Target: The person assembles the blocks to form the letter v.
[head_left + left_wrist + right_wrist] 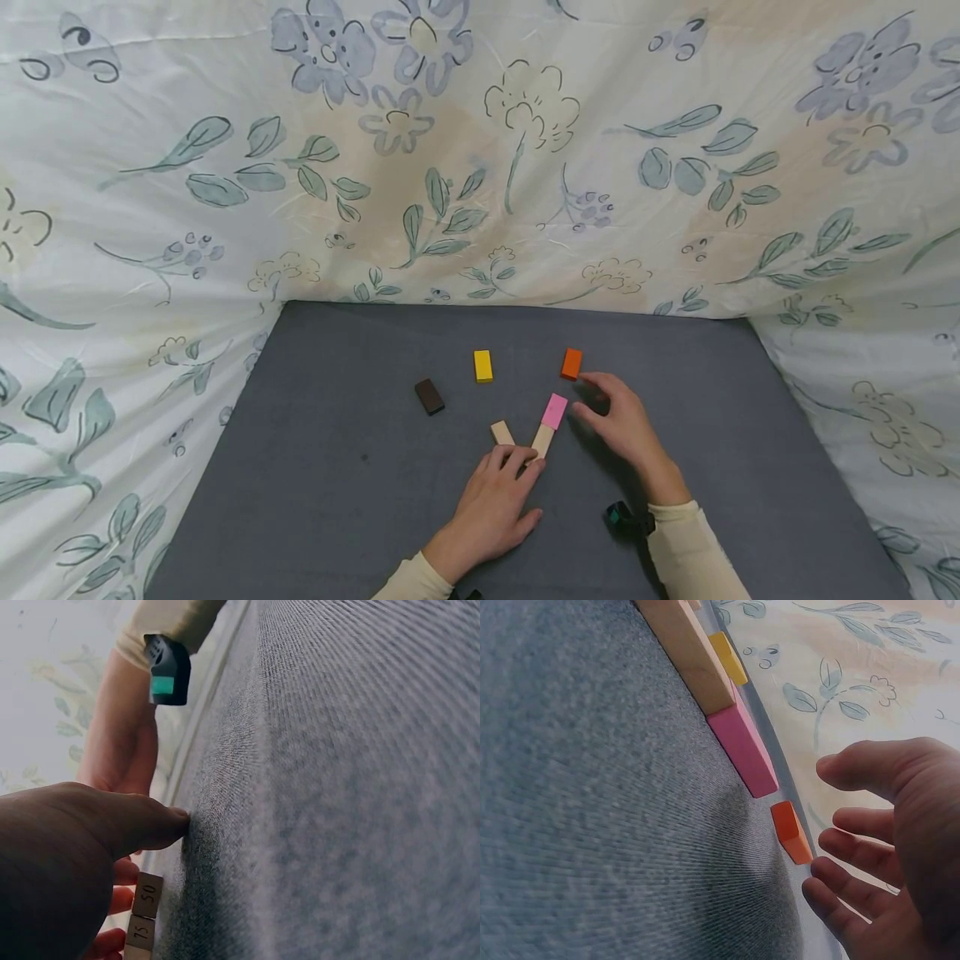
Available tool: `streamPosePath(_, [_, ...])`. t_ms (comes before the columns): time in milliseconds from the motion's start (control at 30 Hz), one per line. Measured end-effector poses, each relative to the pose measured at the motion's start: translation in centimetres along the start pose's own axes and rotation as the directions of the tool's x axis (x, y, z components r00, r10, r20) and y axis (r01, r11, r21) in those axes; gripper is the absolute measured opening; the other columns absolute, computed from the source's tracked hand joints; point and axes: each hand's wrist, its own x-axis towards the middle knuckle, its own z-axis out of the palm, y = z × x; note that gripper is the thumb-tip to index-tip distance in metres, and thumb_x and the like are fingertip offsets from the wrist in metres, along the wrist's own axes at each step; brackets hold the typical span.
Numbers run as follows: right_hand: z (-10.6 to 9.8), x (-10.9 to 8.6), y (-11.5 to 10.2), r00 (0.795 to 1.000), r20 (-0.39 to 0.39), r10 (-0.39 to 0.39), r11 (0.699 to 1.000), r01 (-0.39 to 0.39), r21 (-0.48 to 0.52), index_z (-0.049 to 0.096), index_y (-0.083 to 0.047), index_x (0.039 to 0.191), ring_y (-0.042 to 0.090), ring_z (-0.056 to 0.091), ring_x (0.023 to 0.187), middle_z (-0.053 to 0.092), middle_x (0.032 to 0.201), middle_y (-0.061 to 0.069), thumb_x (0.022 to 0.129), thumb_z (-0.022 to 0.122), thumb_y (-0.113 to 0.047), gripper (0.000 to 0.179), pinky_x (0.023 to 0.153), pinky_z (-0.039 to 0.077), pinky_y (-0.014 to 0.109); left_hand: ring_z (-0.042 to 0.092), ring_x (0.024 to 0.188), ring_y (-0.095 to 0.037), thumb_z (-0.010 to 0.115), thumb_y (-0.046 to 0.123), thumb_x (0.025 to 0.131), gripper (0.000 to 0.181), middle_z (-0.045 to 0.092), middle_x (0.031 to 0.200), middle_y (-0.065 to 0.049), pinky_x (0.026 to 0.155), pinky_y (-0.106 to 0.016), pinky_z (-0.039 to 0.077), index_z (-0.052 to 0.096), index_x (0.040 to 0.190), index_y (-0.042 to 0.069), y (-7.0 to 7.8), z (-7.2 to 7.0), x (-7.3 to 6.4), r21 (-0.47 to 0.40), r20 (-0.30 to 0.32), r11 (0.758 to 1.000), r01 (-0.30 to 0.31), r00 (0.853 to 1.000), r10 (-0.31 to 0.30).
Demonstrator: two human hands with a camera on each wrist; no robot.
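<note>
My left hand rests with its fingertips on plain wooden blocks, and its thumb stands apart. One wooden block shows beyond those fingers, while another runs up to the right and meets the end of a pink block. In the left wrist view, block ends marked 50 and 75 line up beside the fingers. With nothing between finger and thumb, my right hand hovers right of the pink block. Its fingertips are close by an orange block. The left hand covers parts of the wooden blocks.
A yellow block and a dark brown block lie farther left on the grey cloth. Floral fabric hangs behind and at both sides. A black wrist device sits at the right cuff.
</note>
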Motion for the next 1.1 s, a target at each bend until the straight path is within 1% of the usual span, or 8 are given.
streamPosePath(333, [-0.2, 0.3, 0.5, 1.0, 0.007, 0.012, 1.0, -0.012, -0.003, 0.063, -0.005, 0.148, 0.042, 0.065, 0.121, 0.061, 0.146, 0.021, 0.097, 0.084, -0.022, 0.057, 0.103, 0.051, 0.064, 0.048, 0.132, -0.022, 0.082, 0.049, 0.096, 0.063, 0.056, 0.148, 0.0, 0.111, -0.044, 0.047, 0.063, 0.149, 0.022, 0.1, 0.0, 0.0, 0.001, 0.021, 1.0, 0.01, 1.0, -0.01])
streamPosePath(833, [-0.4, 0.9, 1.3, 1.0, -0.021, -0.017, 1.0, 0.016, -0.018, 0.063, -0.002, 0.148, 0.043, 0.064, 0.12, 0.062, 0.144, 0.023, 0.098, 0.084, -0.02, 0.057, 0.101, 0.052, 0.064, 0.049, 0.131, -0.022, 0.082, 0.049, 0.096, 0.062, 0.056, 0.147, 0.0, 0.111, -0.044, 0.047, 0.064, 0.149, 0.022, 0.2, -0.1, 0.1, 0.004, 0.019, 1.0, 0.013, 1.0, -0.013])
streamPosePath(1100, [-0.7, 1.6, 1.5, 1.0, -0.002, -0.001, 1.0, 0.001, -0.009, 0.061, -0.002, 0.149, 0.043, 0.063, 0.122, 0.062, 0.142, 0.023, 0.099, 0.084, -0.02, 0.058, 0.104, 0.051, 0.063, 0.049, 0.131, -0.022, 0.082, 0.05, 0.096, 0.063, 0.056, 0.147, 0.0, 0.11, -0.044, 0.047, 0.063, 0.149, 0.022, 0.1, -0.1, 0.0, 0.007, 0.012, 1.0, 0.006, 1.0, -0.006])
